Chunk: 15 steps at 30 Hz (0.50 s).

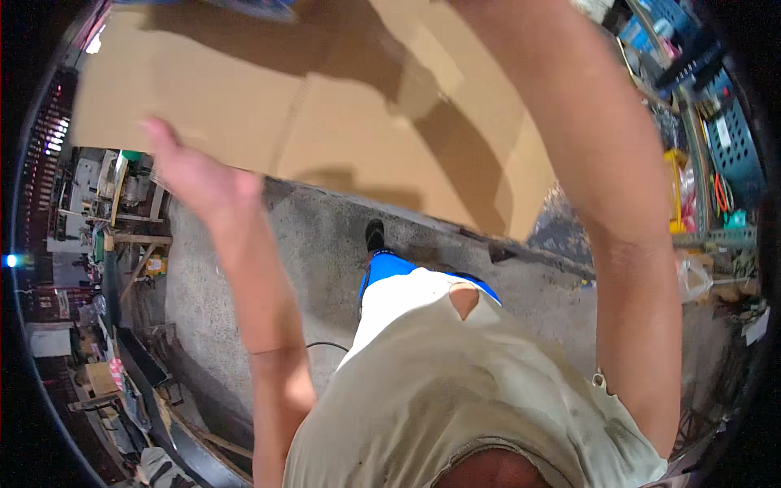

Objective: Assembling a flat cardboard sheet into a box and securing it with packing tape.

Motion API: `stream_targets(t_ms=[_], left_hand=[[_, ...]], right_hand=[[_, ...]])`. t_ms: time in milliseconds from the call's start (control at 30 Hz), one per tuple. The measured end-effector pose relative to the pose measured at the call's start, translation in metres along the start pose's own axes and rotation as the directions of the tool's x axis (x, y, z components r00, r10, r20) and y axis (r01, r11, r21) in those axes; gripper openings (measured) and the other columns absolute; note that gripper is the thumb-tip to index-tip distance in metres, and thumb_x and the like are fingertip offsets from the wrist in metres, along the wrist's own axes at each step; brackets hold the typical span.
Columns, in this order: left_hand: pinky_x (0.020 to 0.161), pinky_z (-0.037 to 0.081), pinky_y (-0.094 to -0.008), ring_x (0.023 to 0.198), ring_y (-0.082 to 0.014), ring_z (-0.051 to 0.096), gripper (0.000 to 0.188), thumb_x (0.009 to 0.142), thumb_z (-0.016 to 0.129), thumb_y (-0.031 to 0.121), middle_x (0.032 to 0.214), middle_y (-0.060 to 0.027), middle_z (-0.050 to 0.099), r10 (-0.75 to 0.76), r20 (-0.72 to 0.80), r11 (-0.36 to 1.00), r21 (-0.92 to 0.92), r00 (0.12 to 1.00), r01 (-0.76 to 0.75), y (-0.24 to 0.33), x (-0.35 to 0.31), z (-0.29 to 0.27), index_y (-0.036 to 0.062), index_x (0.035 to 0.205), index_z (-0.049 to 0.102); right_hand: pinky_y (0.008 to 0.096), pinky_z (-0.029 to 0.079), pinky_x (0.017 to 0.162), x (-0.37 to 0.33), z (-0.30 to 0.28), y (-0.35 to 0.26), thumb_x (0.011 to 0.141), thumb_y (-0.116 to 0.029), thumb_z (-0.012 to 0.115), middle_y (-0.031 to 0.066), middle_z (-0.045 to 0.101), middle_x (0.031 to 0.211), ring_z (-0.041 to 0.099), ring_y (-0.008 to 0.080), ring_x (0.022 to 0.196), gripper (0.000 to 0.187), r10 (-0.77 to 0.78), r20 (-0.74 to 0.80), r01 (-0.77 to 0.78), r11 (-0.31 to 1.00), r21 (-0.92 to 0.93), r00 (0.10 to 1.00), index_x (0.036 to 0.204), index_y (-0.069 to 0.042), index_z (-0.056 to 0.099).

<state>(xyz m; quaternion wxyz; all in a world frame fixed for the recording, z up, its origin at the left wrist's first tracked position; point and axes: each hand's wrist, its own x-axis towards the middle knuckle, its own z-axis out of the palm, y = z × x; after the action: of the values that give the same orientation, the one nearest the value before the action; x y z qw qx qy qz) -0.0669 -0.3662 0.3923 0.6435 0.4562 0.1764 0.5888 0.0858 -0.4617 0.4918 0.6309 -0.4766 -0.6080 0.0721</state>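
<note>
Shirt of pale khaki colour [455, 390] fills the bottom of the frame. From its right side the bare right arm [639, 317] goes up and leaves at the upper edge; the right hand is out of view, so I cannot tell what its fingers do. The left hand [199, 175], at the left of the frame, is at the lower edge of a brown cardboard sheet [211, 89]; its thumb shows against the sheet, but the other fingers do not show clearly, and I cannot tell if they grip. The cardboard sheet spans the upper part of the frame, with a crease [293, 114] across it. I judge it light, rather stiff and not slippery, yet easy to bend at this crease; two opposite edges seem the best hold. Below it are a dark shoe [374, 236] and grey floor [228, 285]; at right stands a blue crate [739, 138].
</note>
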Motion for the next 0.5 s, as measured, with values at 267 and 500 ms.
stream_targets(t_ms=[267,500], left_hand=[[0.102,0.041,-0.0434,0.120,-0.0277,0.050,0.063,0.097,0.042,0.051,0.133,-0.0122,0.048,-0.409,-0.175,0.904,-0.215,0.896,0.371,-0.184,0.065,-0.173,0.0020,0.137,0.038],[0.089,0.048,-0.0422,0.108,-0.0239,0.057,0.048,0.099,0.044,0.044,0.122,-0.0085,0.057,-0.877,-0.148,0.479,-0.209,0.456,0.853,-0.268,0.092,-0.286,0.0100,0.132,0.046]], right_hand=[[0.0384,0.042,0.100,0.015,0.134,0.273,0.068,-0.061,0.071,0.0198,0.046,0.137,0.051,0.0303,0.119,0.090,0.631,0.170,-0.589,0.771,-0.239,0.757,0.137,-0.009,0.048],[0.0296,0.045,0.093,-0.021,0.166,0.425,0.078,-0.037,0.073,0.0115,0.066,0.110,0.060,0.0184,0.102,0.062,0.810,0.384,-0.764,0.566,-0.311,0.444,0.126,0.000,0.057]])
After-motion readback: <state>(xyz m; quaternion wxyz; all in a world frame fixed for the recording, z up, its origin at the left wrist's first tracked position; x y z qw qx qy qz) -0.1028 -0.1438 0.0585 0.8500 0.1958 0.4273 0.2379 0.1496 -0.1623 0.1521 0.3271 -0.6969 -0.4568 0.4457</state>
